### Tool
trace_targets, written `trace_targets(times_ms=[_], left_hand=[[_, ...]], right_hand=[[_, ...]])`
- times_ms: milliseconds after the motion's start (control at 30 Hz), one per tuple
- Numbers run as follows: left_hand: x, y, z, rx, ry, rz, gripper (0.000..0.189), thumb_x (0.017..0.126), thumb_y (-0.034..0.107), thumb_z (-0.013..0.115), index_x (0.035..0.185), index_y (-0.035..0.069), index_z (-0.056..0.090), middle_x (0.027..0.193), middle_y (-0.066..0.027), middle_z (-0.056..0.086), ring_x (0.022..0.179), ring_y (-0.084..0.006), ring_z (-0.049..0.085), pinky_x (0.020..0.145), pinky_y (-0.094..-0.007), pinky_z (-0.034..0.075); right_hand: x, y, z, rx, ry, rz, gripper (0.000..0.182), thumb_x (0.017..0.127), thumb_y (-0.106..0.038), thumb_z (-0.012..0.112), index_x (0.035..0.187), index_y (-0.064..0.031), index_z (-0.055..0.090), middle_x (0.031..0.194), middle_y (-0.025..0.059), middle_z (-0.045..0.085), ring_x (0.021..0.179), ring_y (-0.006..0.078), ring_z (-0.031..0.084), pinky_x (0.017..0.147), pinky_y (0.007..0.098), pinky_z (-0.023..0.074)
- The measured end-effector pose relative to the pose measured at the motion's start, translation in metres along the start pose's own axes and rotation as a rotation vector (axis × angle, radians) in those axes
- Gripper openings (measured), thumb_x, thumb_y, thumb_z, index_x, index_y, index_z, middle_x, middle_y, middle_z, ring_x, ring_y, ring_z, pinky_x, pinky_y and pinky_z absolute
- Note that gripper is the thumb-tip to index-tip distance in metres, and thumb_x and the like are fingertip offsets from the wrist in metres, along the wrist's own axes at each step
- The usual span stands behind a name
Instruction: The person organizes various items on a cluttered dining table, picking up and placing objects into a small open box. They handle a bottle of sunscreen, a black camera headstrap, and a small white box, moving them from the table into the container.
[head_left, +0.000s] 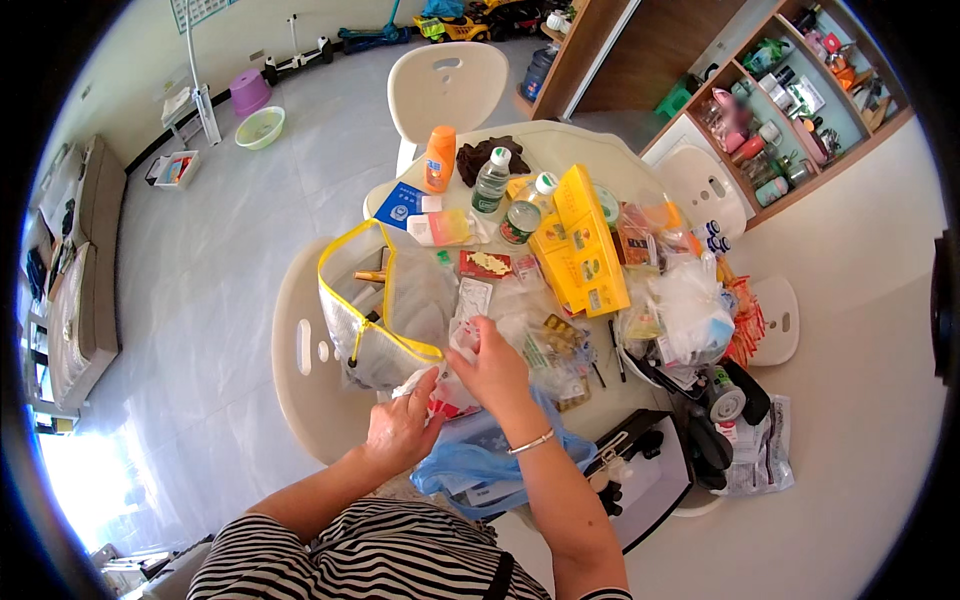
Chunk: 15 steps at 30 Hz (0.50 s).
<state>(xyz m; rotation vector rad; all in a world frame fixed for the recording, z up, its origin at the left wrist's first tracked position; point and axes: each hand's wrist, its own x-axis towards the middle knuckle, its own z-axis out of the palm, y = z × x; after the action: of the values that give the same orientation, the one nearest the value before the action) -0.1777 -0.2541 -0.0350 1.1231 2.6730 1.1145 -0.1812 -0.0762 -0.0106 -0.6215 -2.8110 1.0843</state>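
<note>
Both hands are at the near left edge of a cluttered round table. My left hand (405, 426) pinches the white part of a thin plastic bag (450, 394) with red print. Higher on the same bag, my right hand (491, 367) grips its gathered top between thumb and fingers. Just beyond them stands a translucent mesh zip pouch (424, 289) with yellow trim, its top open and small items inside. A blue plastic bag (469, 465) lies beneath my wrists, close to my body. A silver blister pack (474, 298) and a red box (485, 264) lie past my right hand.
Two plastic bottles (491, 180), an orange bottle (440, 159) and a yellow folded carton (585, 251) stand or lie farther back. Filled plastic bags (694, 307) crowd the right side. An open black-edged case (645, 480) is at the near right. White chairs (448, 90) surround the table.
</note>
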Motion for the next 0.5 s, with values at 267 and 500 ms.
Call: trace_targets(times_ms=[267,500], left_hand=[[-0.009,-0.004,-0.019,0.018,-0.107,-0.233,0.049,0.076,0.015,0.067,0.121,0.003,0.049,0.064,-0.009,0.063,0.055,-0.0279,0.062,0.052,-0.0399,0.049],[0.002,0.01,-0.058,-0.292,-0.055,-0.216,0.014,0.074,0.016,0.071,0.084,0.007,0.067,0.067,-0.0108,0.06,0.057,-0.0247,0.06,0.051,-0.0355,0.046]], right_hand=[[-0.028,0.032,-0.051,0.109,-0.117,-0.225,0.021,0.079,-0.005,0.058,0.099,-0.0019,0.059,0.087,0.0163,0.064,0.08,0.0312,0.063,0.067,0.0366,0.0478],[-0.07,0.015,-0.106,0.017,-0.014,-0.145,0.019,0.077,-0.002,0.057,0.096,-0.0017,0.057,0.082,0.0134,0.061,0.069,0.0275,0.059,0.061,0.0332,0.0449]])
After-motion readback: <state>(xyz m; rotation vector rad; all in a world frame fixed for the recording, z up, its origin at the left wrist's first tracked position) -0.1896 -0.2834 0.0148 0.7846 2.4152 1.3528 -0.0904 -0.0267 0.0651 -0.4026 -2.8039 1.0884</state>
